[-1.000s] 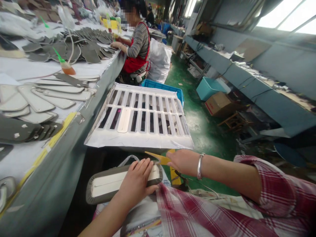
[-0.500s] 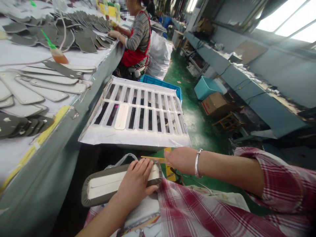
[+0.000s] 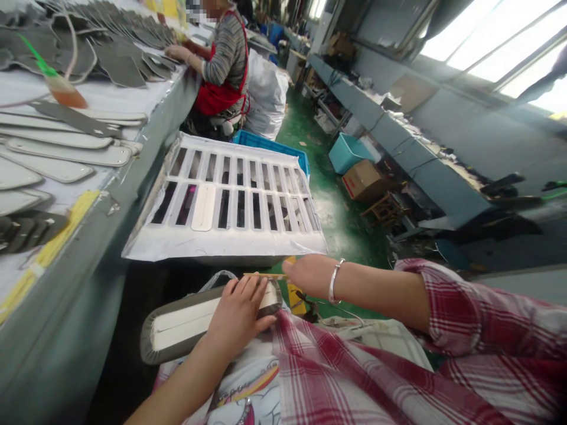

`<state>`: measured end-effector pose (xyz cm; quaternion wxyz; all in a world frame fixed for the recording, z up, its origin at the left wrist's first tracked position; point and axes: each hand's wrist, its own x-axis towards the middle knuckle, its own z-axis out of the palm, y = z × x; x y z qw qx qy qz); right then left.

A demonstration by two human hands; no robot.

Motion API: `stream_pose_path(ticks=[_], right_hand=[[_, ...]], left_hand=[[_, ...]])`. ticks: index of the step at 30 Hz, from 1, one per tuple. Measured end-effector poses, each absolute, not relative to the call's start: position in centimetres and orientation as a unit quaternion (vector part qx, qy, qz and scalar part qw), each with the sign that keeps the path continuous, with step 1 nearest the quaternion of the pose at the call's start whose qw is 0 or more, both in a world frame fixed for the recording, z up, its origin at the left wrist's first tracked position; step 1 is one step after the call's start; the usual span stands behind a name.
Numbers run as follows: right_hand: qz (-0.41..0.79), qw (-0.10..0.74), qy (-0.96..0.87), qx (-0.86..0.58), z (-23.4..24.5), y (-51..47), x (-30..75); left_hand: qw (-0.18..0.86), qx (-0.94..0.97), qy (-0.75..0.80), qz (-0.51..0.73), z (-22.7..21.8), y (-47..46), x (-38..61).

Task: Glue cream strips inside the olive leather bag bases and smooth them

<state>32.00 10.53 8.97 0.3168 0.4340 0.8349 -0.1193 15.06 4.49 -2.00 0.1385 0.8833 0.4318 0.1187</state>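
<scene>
My left hand [image 3: 237, 313] lies across the right part of a long rounded piece [image 3: 186, 326], its fingers over the far edge and its thumb by the near edge. This piece has a cream panel framed by gathered grey-green covering, and it rests tilted over my lap. My right hand [image 3: 308, 276] is closed around one end of a thin yellowish stick [image 3: 266, 276]. The stick's other end lies along the piece's far edge, beside my left fingertips. Ahead stands a slotted white rack [image 3: 150, 245] with a cream oblong panel [image 3: 204, 206] on it.
A cloth-covered table [image 3: 101, 200] on my left bears flat white pieces [image 3: 66, 150], grey pieces [image 3: 119, 62] and a green-tipped bottle [image 3: 64, 91]. A co-worker in a red apron [image 3: 217, 94] sits beyond the rack. A blue crate [image 3: 270, 144] and cardboard box [image 3: 361, 180] stand farther off.
The view has shifted a little, so the surroundings sit farther left and slightly higher. Both hands keep their hold; the stick now lies a little flatter along the piece's far edge.
</scene>
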Motion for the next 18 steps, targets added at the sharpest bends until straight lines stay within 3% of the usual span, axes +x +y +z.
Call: stream_pose_path(ticks=[3, 9, 18], right_hand=[[-0.124, 0.254, 0.825, 0.489, 8.3, 8.2, 34.6], [-0.328, -0.047, 0.678, 0.656, 7.1, 6.1, 38.3], [-0.202, 0.014, 0.585, 0.785, -2.3, 13.7, 39.1]], left_hand=[[0.130, 0.882, 0.435, 0.123, -2.0, 3.9, 14.9], [0.103, 0.880, 0.450, 0.112, -2.4, 2.9, 15.1], [0.104, 0.867, 0.484, 0.063, -2.1, 2.4, 15.8]])
